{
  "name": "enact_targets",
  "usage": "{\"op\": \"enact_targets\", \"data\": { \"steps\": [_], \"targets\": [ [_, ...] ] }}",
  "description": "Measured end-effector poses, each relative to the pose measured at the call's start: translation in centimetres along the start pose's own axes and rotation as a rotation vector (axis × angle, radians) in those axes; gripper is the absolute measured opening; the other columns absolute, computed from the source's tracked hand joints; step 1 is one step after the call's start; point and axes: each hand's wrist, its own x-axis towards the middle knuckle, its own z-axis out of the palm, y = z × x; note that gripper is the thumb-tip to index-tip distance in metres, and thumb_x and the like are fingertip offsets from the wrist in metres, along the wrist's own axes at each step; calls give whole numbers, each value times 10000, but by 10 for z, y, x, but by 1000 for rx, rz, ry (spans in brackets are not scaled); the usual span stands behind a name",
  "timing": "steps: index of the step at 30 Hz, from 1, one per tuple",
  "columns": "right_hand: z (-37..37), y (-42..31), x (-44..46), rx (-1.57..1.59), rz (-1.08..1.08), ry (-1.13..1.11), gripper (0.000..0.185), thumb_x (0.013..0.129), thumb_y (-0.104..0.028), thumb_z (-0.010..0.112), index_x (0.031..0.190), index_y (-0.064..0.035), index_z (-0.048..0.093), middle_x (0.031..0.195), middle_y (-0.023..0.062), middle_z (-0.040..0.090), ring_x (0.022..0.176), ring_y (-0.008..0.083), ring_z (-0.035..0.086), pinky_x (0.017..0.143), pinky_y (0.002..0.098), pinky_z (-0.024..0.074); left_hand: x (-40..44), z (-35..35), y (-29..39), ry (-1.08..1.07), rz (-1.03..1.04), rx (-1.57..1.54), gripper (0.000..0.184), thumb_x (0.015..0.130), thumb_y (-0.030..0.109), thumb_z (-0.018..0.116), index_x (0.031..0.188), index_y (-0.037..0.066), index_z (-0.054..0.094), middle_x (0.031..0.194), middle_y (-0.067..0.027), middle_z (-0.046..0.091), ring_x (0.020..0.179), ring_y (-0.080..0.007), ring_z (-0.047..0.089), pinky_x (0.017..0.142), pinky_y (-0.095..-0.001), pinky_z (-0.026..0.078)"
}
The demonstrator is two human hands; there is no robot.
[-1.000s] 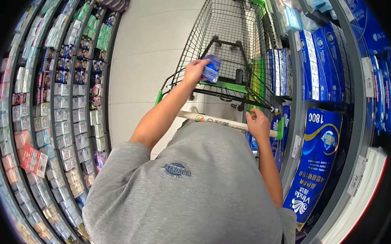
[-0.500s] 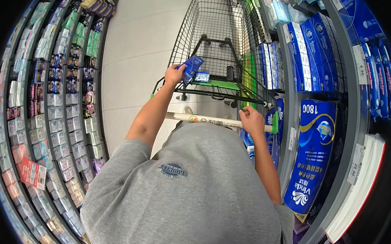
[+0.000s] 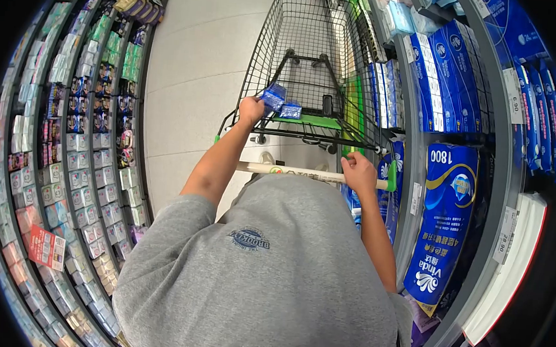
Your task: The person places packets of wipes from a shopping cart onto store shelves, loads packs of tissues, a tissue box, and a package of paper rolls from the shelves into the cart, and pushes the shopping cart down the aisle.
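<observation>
My left hand (image 3: 252,110) is closed on a blue packet (image 3: 273,98) above the near left part of the shopping cart (image 3: 314,31). Just right of it, a second blue packet (image 3: 290,111) lies by the cart's green near edge; whether the two packets touch is hard to tell. My right hand (image 3: 358,171) rests at the right part of the pale cart handle (image 3: 309,172), its fingers curled against the bar.
Shelves of small packs (image 3: 85,141) line the left side, with a red and white sign (image 3: 48,247). On the right, shelves hold blue tissue packs (image 3: 446,210) close to the cart. Pale floor tiles (image 3: 192,75) run between.
Over the last second my left hand came leftward with its packet, which has since tilted and lowered toward the second packet. My right hand stays at the handle.
</observation>
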Motion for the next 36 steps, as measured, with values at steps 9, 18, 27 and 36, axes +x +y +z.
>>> {"op": "enact_targets", "data": {
  "steps": [9, 18, 27, 36],
  "targets": [
    [7, 7, 5, -22, -16, 3, 301, 839, -334, 651, 1000, -81, 675, 878, 107, 717, 833, 292, 686, 747, 404, 520, -55, -30, 44, -200, 117, 188, 294, 804, 335, 629, 989, 136, 741, 961, -149, 713, 937, -308, 677, 844, -420, 516],
    [-86, 16, 53, 178, -327, 776, 37, 788, -52, 649, 822, -48, 636, 941, 145, 636, 908, 318, 590, 811, 398, 470, -92, -30, 51, -191, 253, 245, 261, 834, 347, 613, 953, 150, 736, 877, -105, 720, 843, -299, 685, 757, -408, 529],
    [-145, 50, 115, -177, -59, 886, 442, 778, -144, 692, 1159, 35, 560, 1203, 241, 554, 1140, 412, 500, 988, 455, 408, -92, -28, 46, -163, 284, 260, 262, 841, 340, 607, 968, 151, 737, 885, -107, 720, 854, -307, 681, 776, -407, 525],
    [-158, 47, 123, -348, 104, 644, 552, 793, -265, 723, 1208, 46, 536, 1162, 245, 567, 1110, 405, 513, 943, 449, 445, -96, -30, 47, -155, 274, 229, 239, 827, 323, 608, 936, 156, 739, 832, -121, 714, 812, -310, 683, 747, -413, 530]
  ]
}}
